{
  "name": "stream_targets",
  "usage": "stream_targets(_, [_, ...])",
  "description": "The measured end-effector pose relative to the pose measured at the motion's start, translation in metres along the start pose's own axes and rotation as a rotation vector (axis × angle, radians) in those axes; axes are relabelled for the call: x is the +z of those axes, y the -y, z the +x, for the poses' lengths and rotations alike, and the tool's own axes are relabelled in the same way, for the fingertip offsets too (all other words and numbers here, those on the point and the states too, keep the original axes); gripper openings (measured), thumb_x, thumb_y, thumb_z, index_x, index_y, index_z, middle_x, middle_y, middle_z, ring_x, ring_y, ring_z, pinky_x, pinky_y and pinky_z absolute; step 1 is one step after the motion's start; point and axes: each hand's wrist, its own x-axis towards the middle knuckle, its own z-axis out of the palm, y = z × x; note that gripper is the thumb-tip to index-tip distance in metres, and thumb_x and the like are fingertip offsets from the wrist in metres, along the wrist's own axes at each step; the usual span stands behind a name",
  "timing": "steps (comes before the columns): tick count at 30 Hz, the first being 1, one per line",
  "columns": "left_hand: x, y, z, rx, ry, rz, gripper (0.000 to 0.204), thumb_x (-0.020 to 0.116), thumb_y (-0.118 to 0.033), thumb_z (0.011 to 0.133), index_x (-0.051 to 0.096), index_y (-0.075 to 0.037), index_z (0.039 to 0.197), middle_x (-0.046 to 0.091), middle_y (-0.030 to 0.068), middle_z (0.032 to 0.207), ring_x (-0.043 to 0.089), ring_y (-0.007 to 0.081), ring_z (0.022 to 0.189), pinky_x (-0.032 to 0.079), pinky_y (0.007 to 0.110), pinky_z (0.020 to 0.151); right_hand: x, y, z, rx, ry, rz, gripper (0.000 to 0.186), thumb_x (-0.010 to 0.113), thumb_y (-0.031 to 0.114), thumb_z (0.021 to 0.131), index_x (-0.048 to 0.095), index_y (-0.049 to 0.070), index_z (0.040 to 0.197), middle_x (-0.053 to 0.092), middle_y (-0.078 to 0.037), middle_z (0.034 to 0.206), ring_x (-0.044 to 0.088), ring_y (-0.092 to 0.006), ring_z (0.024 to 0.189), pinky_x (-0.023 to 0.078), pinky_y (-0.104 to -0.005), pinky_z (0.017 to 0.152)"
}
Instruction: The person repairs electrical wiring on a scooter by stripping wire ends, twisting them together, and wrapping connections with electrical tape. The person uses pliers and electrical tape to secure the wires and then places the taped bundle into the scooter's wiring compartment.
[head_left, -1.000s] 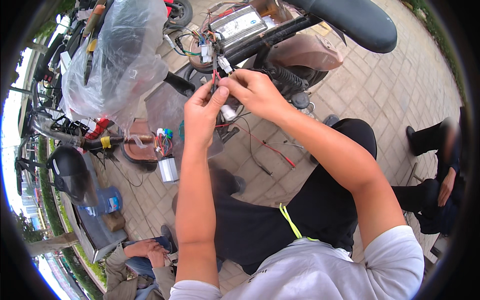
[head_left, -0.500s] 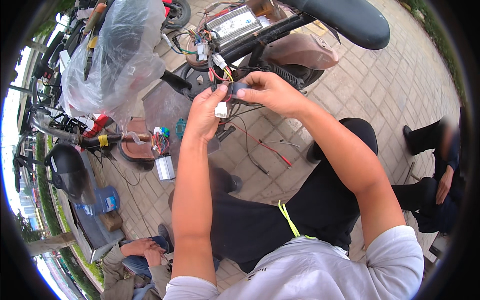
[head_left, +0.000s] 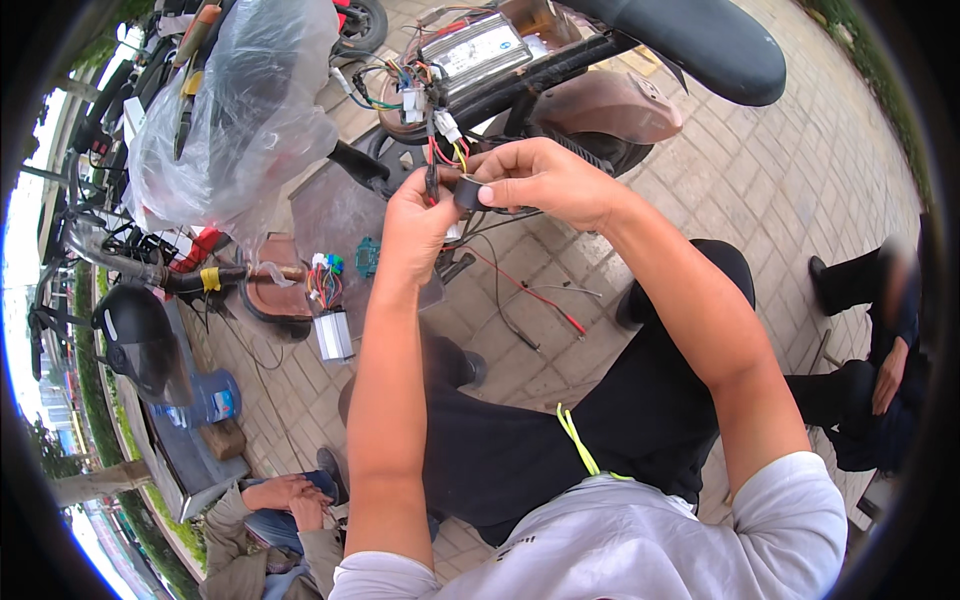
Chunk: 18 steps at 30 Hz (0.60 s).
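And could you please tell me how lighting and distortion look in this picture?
Head view: soft, diffuse daylight, only faint shadows on the paving; head view, left rim: washed-out white glare; head view, upper right: the green strip curves with the fisheye; head view, centre: the black roll looks reasonably clear.

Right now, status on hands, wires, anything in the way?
Left hand gripping wires; right hand holding black tape roll. White plug just beyond, nothing visibly blocking.

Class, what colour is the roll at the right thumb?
The roll is black, clearest in the head view.
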Motion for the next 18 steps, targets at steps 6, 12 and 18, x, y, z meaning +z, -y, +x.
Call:
stream_targets(6, [0.003,0.0,-0.001,0.07,-0.003,0.147,0.051,0.063,-0.001,0.083,0.047,0.001,0.132,0.061,0.0056,0.112,0.059,0.0119,0.099,0.049,0.027,0.083,0.012,-0.001,0.011,0.052,-0.073,0.052,0.016,0.074,0.015,0.085,0.068,0.001,0.091,0.062,0.001,0.079,0.051,-0.006,0.065,0.041,-0.0225,0.057])
stream_targets(12, [-0.001,-0.01,-0.003,0.016,-0.014,-0.004,0.044,0.064,-0.021,0.092,0.053,0.0,0.129,0.062,0.0019,0.103,0.057,0.0104,0.087,0.047,0.026,0.079,0.029,-0.01,0.028,-0.094,-0.402,-0.379,0.032,0.078,0.028,0.082,0.062,0.001,0.077,0.06,-0.001,0.07,0.052,-0.0084,0.063,0.044,-0.027,0.056])
stream_targets(18, [0.013,-0.004,-0.007,0.098,-0.16,0.051,0.038,0.067,-0.038,0.095,0.063,-0.005,0.112,0.06,-0.0011,0.09,0.054,0.0073,0.074,0.042,0.024,0.064,0.039,-0.014,0.032,-0.187,-0.513,-0.494,0.04,0.077,0.034,0.085,0.065,-0.004,0.08,0.061,-0.006,0.066,0.054,-0.0112,0.062,0.047,-0.0309,0.058])
